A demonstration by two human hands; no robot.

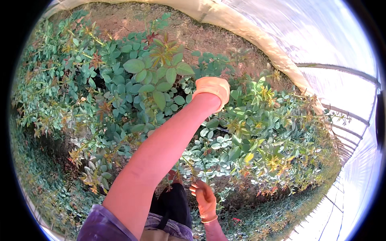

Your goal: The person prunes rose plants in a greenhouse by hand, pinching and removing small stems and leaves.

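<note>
My left hand (pixel 212 85), in an orange glove, reaches away into leafy bushes (pixel 237 108) that look like roses. Only the cuff and back of the glove show, so its fingers are hidden among the leaves. Closer to my body, my right hand (pixel 206 201) wears an orange glove too. Its fingers are curled in beside thin stems at the near side of the plants. Whatever may be inside those fingers is too small to make out. Just left of the left glove, a tall shoot (pixel 163 70) carries broad green leaves and a yellowish-red tip.
Dense bushes (pixel 44 80) spread along the left. Beyond the plants lies bare brown soil (pixel 181 26), bordered by a pale plastic sheet edge (pixel 249 30). Translucent greenhouse walls with curved ribs (pixel 341 68) rise at the right. Lower foliage (pixel 249 219) grows behind my right hand.
</note>
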